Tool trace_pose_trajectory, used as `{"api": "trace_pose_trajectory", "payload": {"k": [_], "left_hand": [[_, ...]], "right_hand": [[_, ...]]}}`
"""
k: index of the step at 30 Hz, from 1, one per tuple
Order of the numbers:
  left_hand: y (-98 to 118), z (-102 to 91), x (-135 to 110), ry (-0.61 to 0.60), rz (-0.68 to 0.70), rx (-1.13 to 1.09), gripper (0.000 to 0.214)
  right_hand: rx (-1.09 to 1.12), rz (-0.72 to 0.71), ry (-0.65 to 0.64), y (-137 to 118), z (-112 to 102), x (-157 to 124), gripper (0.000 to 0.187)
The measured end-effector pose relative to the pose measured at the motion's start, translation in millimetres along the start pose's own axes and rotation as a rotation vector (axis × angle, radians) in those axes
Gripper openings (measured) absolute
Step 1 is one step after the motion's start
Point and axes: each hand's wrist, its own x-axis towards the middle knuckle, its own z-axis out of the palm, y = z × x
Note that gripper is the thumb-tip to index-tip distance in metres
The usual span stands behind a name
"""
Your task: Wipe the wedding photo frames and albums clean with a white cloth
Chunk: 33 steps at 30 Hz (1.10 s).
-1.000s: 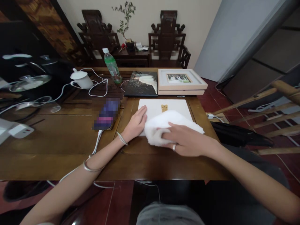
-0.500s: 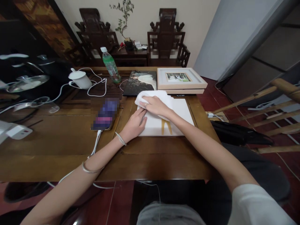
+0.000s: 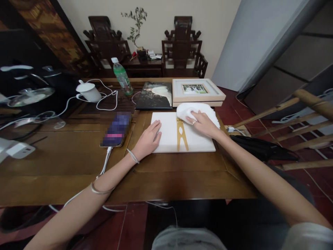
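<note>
A flat white panel [image 3: 166, 139] lies on the wooden table, with a gold, two-legged shape [image 3: 181, 135] running down its middle. My right hand [image 3: 201, 123] presses a bunched white cloth [image 3: 186, 110] onto the panel's upper right part; the cloth hides that corner and the top of the gold shape. My left hand [image 3: 150, 138] rests with fingers stretched over the panel's left edge, holding nothing. Just beyond the panel lie a dark picture [image 3: 145, 99] of a white dress and a pale wooden photo frame [image 3: 218, 96], which sits on a similar pale piece.
Left of the panel lies a phone [image 3: 116, 130] on a charging cable. Behind it stand a green-labelled bottle [image 3: 122, 78] and a lidded white cup [image 3: 90, 93]. A pot with a glass lid [image 3: 33, 95] is at the far left. A wooden chair [image 3: 275, 107] stands at the right.
My right hand has slid the cloth from the panel's upper left to its upper right, uncovering more of the gold shape. My left hand stays at the left edge.
</note>
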Motion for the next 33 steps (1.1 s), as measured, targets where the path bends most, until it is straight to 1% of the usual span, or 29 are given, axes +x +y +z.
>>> {"api": "trace_pose_trajectory", "payload": {"k": [3,6,10,12,14,16,18,20,24,26,28,30,33], "left_hand": [[-1,0.9,0,0.008,0.011,0.002,0.046],[-1,1.8,-1,0.014,0.015,-0.004,0.046],[-1,2.3,-1,0.009,0.011,0.006,0.047],[-1,2.4,-1,0.003,0.010,0.014,0.048],[-1,2.6,-1,0.003,0.013,0.016,0.048],[-1,2.9,-1,0.007,0.018,0.012,0.048],[-1,2.9,0,0.009,0.018,0.010,0.047],[-2,2.6,0,0.005,0.016,0.010,0.047],[-2,1.4,0,-0.011,0.010,0.019,0.047],[-1,1.0,0,-0.018,0.005,0.029,0.047],[-1,0.7,0,-0.022,0.001,0.034,0.048],[0,0.4,1,-0.023,-0.003,0.030,0.048],[0,-0.3,1,-0.019,-0.008,0.013,0.047]], "right_hand": [[-0.102,-0.079,-0.022,-2,1,-23,0.030],[-0.141,-0.163,-0.062,-10,-1,-54,0.026],[-0.121,-0.204,-0.142,-29,-13,-101,0.021],[-0.100,-0.217,-0.186,-38,-22,-119,0.018],[-0.078,-0.232,-0.228,-44,-30,-129,0.018],[-0.061,-0.221,-0.261,-44,-35,-130,0.020],[-0.050,-0.175,-0.268,-38,-36,-120,0.023],[-0.036,-0.145,-0.250,-27,-35,-101,0.025],[0.052,-0.058,-0.197,-2,-33,-46,0.035],[0.134,-0.005,-0.162,4,-33,-16,0.037],[0.210,-0.002,-0.147,1,-32,10,0.034],[0.269,-0.028,-0.171,-9,-27,32,0.030],[0.306,-0.043,-0.207,-28,-17,53,0.027]]}}
